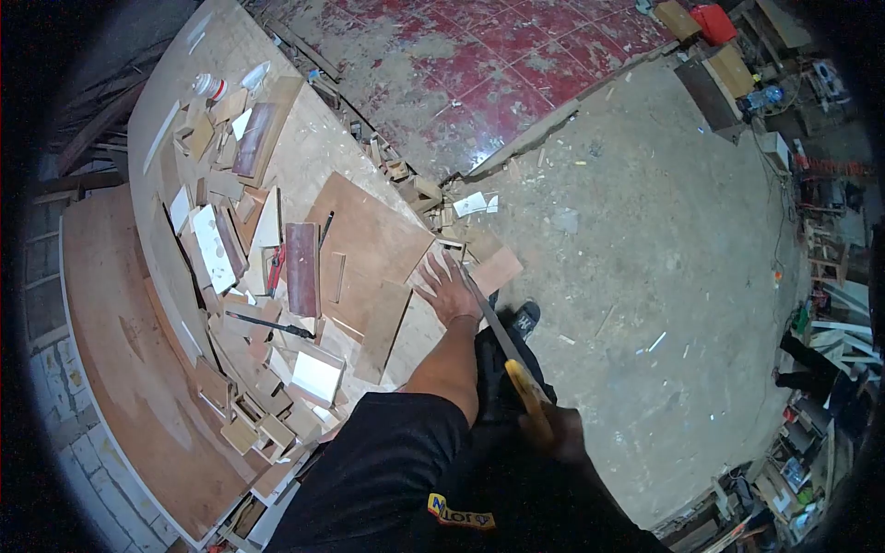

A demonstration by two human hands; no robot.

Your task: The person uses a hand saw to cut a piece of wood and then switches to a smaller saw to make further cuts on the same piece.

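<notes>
My left hand point(449, 290) lies flat with its fingers spread, pressed down at the edge of the worktable point(313, 120). Just past its fingertips, a thin pinkish board point(498, 270) juts out beyond the table edge. My right hand point(559, 435), low in the view and in shadow, is closed around the yellow handle of a handsaw point(498, 334). The saw's blade slants up and left, its far end right beside my left fingers at the edge of the board. A large brown panel point(373, 221) lies on the table to the left of my left hand.
Wood offcuts, a dark red block point(301, 269), a pencil point(326, 229), red-handled pliers point(276, 269) and a black tool point(269, 323) crowd the table. A white bottle point(210, 87) stands farther back. Scraps litter the concrete floor point(664, 249); another person's dark-clothed legs point(811, 364) show at right.
</notes>
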